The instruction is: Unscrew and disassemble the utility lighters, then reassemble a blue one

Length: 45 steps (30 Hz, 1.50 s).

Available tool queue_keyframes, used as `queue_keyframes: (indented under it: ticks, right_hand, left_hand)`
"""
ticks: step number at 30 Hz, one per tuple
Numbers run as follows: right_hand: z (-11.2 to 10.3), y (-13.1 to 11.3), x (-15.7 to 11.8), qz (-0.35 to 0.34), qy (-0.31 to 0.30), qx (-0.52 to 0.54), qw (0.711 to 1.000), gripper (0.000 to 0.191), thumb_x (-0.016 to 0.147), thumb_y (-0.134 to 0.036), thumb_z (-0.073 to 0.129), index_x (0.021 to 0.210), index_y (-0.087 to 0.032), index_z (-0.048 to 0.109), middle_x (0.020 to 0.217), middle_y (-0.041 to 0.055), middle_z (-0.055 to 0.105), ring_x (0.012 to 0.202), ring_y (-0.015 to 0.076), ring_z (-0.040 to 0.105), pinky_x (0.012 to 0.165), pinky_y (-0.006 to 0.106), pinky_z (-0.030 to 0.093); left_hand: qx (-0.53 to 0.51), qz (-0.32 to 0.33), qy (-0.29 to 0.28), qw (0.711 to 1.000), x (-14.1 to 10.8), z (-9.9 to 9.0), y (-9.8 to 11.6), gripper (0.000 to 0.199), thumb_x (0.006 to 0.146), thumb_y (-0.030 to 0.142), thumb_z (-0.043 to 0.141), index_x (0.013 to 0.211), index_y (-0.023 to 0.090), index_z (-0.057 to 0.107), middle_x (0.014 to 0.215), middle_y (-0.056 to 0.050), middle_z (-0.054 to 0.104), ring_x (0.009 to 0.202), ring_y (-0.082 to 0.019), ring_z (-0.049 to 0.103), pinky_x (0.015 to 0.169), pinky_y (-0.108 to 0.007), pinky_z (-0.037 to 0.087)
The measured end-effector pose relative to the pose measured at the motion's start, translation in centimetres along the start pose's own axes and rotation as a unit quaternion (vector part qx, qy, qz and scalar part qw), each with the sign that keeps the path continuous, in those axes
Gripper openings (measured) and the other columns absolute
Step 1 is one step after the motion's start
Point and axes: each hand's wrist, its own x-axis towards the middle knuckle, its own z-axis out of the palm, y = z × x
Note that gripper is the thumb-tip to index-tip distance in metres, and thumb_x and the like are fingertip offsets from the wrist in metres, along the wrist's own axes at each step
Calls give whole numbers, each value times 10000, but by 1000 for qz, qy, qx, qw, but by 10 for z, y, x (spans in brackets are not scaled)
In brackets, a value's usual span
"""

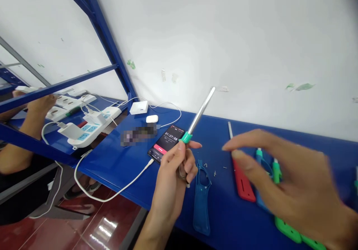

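Observation:
My left hand is closed around a long-nose lighter nozzle, a silver metal tube with a green collar, which points up and to the right. My right hand hovers over the right of the table, blurred; its thumb and forefinger are brought together in a pinch, and anything between them is too small to make out. Beneath it lie a red lighter casing with a metal rod and several green casings, partly hidden. A translucent blue casing with a loop lies between my hands, near several tiny screws.
A phone showing a timer lies behind my left hand, its white cable looping off the table edge. Further left are a white case, a white box, a power strip and a blue frame. Another person's arm is beyond.

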Motion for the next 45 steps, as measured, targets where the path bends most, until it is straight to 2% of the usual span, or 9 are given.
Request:
queue_keyframes:
  ticks: [4,7,10,26,30,33,35,40,45]
  right_hand:
    - [28,-8,-32,148,-210,110,960,429,986,-497,637,1373,-322,577,1301,26,732,1138,227,726,908,341,597]
    - [45,-8,-43,225,-261,239,908,199,1023,-426,601,1143,-279,660,1094,-5,776,979,192,738,841,297,570]
    - [49,-6,-47,259,-241,271,895,178,1027,-429,598,1014,-281,696,907,-53,763,810,153,699,763,252,522]
    - [42,-20,-71,362,-189,290,865,245,989,-429,605,865,-254,722,792,-32,744,688,129,669,669,205,524]
    - [43,-18,-89,400,-195,294,846,245,966,-449,639,855,-254,738,719,-30,718,643,121,656,623,187,521]
    - [44,-16,-109,431,-189,305,828,296,970,-515,620,922,-257,755,747,-15,725,644,127,668,602,183,542]
    - [43,-15,-119,454,-174,312,816,330,970,-550,604,963,-260,763,767,-6,735,623,131,666,571,184,554]
    - [35,-11,-132,432,-68,248,864,263,920,-517,684,933,-285,807,791,-5,790,662,143,743,618,159,601]
    - [26,3,-149,385,24,152,910,194,885,-450,747,966,-293,826,812,-9,814,666,163,777,632,158,624]
  left_hand:
    - [-108,-19,-20,994,4,14,0,343,1098,359,514,1000,107,725,634,85,244,521,-53,178,499,-209,215]
    - [-132,-26,-20,991,6,22,1,338,1096,344,527,985,92,723,625,95,187,522,-58,117,471,-207,167]
    - [-140,-39,-18,989,7,24,1,335,1086,354,552,973,90,726,615,102,160,513,-55,95,456,-210,144]
    - [-182,-158,17,970,23,22,-2,335,1097,281,522,944,69,732,593,112,144,481,-50,54,413,-224,77]
    - [-123,-86,47,988,38,25,10,328,1110,246,468,940,88,700,611,106,119,494,-73,28,401,-223,83]
    - [58,-26,29,998,55,21,11,334,1115,291,409,1006,126,677,624,100,111,504,-101,29,404,-224,131]
    - [295,9,-8,955,70,17,2,424,1120,354,304,1037,146,665,626,97,114,494,-116,68,418,-230,184]
    - [481,35,-13,876,104,10,-27,371,1041,376,514,796,160,690,551,69,288,480,-131,320,511,-268,290]
    - [638,99,26,763,111,13,-44,277,1017,272,571,759,187,629,717,-48,579,768,-239,608,735,-329,423]
